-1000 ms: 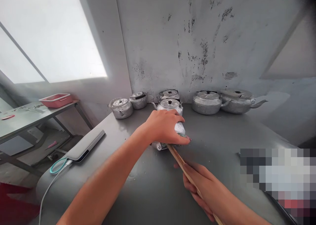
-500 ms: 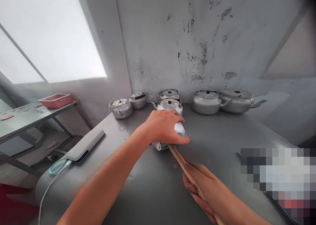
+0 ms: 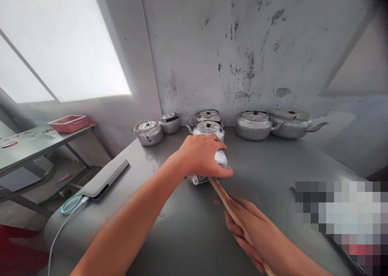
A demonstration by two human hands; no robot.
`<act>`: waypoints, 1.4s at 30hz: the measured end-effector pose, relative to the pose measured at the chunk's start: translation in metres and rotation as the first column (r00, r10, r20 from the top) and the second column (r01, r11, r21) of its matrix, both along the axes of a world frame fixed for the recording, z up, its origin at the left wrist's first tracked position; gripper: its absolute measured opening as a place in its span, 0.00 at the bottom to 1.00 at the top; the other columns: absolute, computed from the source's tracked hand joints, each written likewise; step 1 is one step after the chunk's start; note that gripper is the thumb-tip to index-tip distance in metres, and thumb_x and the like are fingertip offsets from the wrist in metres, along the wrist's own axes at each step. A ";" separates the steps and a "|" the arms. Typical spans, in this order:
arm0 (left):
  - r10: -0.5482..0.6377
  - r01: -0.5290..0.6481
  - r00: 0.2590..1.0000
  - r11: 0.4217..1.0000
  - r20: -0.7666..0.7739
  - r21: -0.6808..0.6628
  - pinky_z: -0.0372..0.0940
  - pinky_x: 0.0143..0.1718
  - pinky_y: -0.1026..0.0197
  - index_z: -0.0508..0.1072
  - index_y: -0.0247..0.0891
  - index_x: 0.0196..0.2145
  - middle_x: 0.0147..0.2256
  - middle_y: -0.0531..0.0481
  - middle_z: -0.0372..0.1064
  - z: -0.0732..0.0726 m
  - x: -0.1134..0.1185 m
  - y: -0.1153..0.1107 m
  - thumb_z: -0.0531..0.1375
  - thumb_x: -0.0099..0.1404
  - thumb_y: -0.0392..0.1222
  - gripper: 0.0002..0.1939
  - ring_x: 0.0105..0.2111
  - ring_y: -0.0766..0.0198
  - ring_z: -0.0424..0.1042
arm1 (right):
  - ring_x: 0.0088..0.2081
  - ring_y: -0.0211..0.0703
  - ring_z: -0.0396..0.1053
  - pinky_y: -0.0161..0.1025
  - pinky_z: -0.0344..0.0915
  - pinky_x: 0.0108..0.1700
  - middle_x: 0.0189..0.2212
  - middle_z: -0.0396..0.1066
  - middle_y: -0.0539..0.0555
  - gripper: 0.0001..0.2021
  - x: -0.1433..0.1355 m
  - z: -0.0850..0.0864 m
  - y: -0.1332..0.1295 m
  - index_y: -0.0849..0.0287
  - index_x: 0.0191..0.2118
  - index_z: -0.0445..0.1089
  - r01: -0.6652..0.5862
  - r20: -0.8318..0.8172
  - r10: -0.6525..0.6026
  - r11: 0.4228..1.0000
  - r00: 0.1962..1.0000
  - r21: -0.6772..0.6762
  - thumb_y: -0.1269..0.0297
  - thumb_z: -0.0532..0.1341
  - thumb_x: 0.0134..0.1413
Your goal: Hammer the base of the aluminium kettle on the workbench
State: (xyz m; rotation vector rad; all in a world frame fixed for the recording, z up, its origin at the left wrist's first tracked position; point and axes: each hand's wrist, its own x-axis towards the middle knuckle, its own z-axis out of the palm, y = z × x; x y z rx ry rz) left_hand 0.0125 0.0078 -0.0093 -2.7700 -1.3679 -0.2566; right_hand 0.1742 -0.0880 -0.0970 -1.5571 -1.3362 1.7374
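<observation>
My left hand (image 3: 203, 154) is wrapped over the top of a small silver kettle (image 3: 221, 158), thumb and fingers curved around its dimpled side. Most of that kettle is hidden beneath the hand; a round metal lug shows at its lower left. My right hand (image 3: 245, 227) grips a long wooden stick (image 3: 222, 195) that slants up to the kettle's near side. The stick's far end disappears under the left hand, so whether it touches or enters the kettle cannot be seen. Just behind stands another lidded kettle (image 3: 208, 127).
More aluminium kettles line the wall: a pair at left (image 3: 150, 133), one at centre back, and larger ones (image 3: 254, 126) at right. A grey power bank (image 3: 104, 179) with a cable lies on the table's left. A pink basket (image 3: 68, 124) sits on a side table. A blurred patch covers the right edge.
The wooden stick's upper end has shifted very slightly to the right. Both hands keep the same hold, and the kettles stay where they were.
</observation>
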 end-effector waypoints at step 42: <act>-0.055 0.054 0.998 0.998 -0.037 -0.022 0.63 0.50 0.50 0.69 0.50 0.59 0.60 0.51 0.65 -0.001 -0.001 -0.004 0.54 0.56 0.75 0.40 0.53 0.48 0.68 | 0.20 0.32 0.50 0.32 0.52 0.22 0.23 0.55 0.43 0.16 0.002 0.008 -0.003 0.56 0.32 0.62 -0.009 0.061 -0.001 0.987 0.998 0.158 0.53 0.47 0.65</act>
